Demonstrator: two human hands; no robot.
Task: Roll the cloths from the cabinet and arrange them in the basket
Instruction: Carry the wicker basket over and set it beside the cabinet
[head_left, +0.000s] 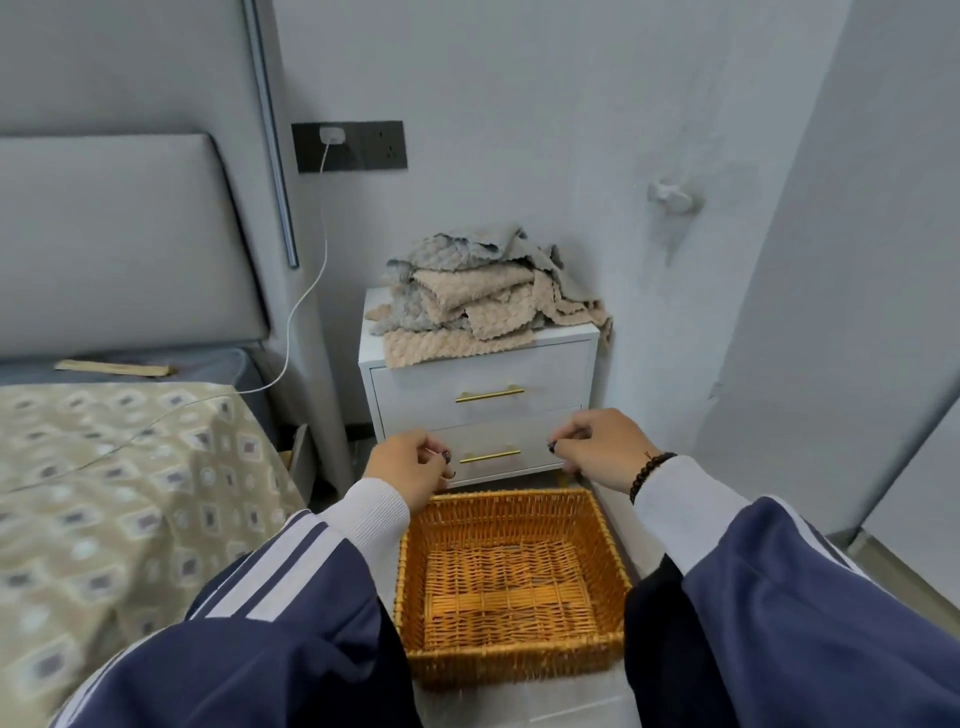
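Note:
A loose heap of beige and grey-blue textured cloths (483, 299) lies on top of a small white two-drawer cabinet (566, 364) with gold handles. On the floor in front of it stands a wicker basket (511, 657) with nothing inside. My left hand (410, 462) hovers over the basket's far left corner, its fingers loosely curled and holding nothing. My right hand (597, 447), a bead bracelet on its wrist, hangs over the far right corner, its fingers likewise loosely curled around nothing. Both hands are in front of the lower drawer, well below the cloths.
A bed (104, 493) with a patterned cover fills the left side, with a grey padded headboard (114, 244) behind it. A white charging cable (311, 270) runs from a wall socket down onto the bed. A grey wall stands close on the right.

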